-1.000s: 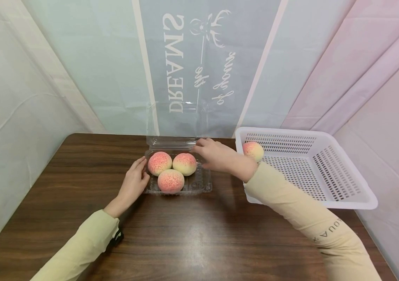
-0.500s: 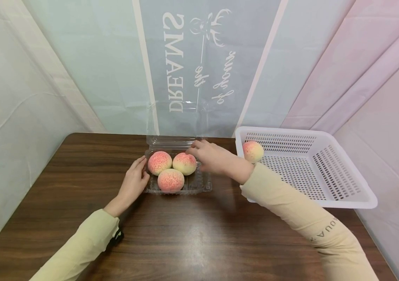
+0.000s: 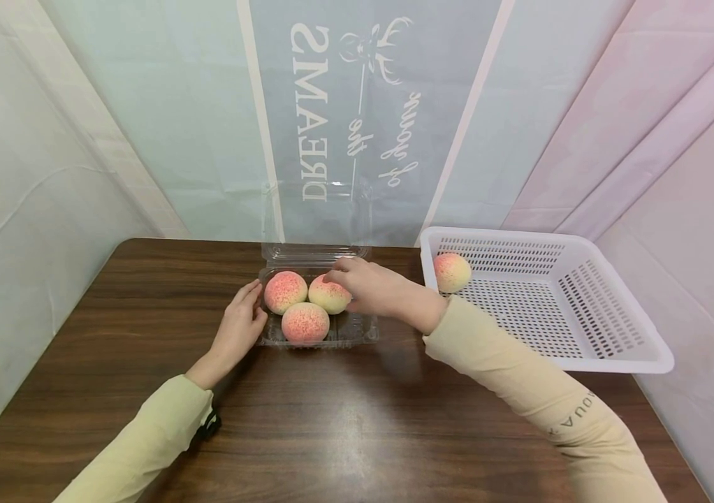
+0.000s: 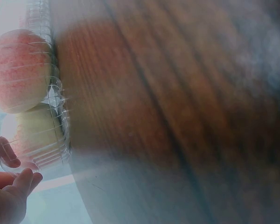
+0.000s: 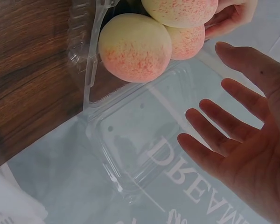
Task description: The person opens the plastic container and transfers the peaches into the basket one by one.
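The right hand has shifted left, and I see its fingers spread wide beside the three peaches in the clear box, the left hand touching its side with relaxed fingers.

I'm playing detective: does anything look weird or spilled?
The white lettering on the backdrop looks odd: it runs sideways and seems mirrored. Nothing looks spilled; the peaches sit in the clear clamshell and white basket.

Left arm stretched forward, left fingers relaxed, right arm angled inward, right fingers nearly straight, slightly spread
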Available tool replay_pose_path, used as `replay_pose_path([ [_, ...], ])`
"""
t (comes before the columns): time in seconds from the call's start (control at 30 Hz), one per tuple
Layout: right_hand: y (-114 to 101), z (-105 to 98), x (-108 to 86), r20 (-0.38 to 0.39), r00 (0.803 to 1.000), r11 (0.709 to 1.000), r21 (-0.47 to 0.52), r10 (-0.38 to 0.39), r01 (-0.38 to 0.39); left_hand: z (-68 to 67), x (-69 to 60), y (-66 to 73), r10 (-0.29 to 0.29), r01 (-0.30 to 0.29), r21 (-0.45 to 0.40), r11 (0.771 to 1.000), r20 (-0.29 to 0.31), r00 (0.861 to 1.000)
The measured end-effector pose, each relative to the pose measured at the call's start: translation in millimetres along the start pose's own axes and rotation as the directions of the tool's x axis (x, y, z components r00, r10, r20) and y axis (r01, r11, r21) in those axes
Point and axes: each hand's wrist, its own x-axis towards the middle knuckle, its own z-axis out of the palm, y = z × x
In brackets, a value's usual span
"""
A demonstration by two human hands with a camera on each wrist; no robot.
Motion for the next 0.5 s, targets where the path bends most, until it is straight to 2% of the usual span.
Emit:
replay_pose_path([
  [0.3,-5.2,2.6,2.8,-0.003,1.0,1.0,0.025,-0.009,0.009,0.3,0.1,-0.7,0.008,-0.008,0.006,1.0,-0.006,1.0],
  [0.5,-8.2,2.9,4.6,0.038,0.999,0.999,0.026,0.022,-0.023,0.1,0.0,-0.3,-0.002,0.002,0.007,1.0,0.002,1.0],
])
